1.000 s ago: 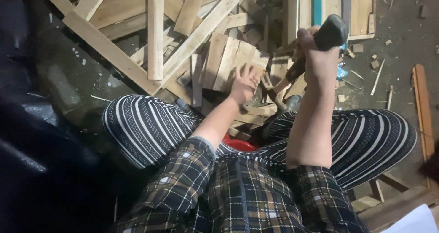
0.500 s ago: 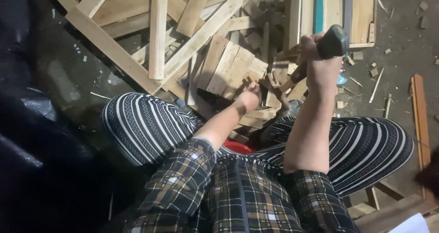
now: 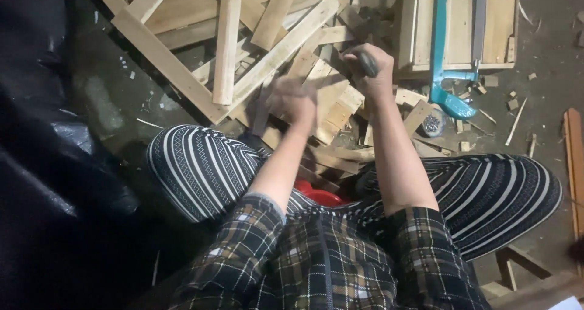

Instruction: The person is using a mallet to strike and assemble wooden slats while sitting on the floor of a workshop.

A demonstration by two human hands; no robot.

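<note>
Right hand point(image 3: 371, 66) gripping dark handle point(image 3: 367, 63)

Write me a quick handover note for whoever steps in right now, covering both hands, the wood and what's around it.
Right hand: closed round a dark tool handle, held over the heap of wood; the tool's head is hidden.
Left hand: blurred, above the short wood offcuts in front of the knees; whether its fingers grip a piece cannot be told.
Wood: long slats lie criss-crossed further out on the floor; short pieces are piled close in.
Nearby: a teal tool lies across a wooden frame to the right; something red sits between the legs.
Done or left: the pictures do not settle which pieces have been worked.
</note>
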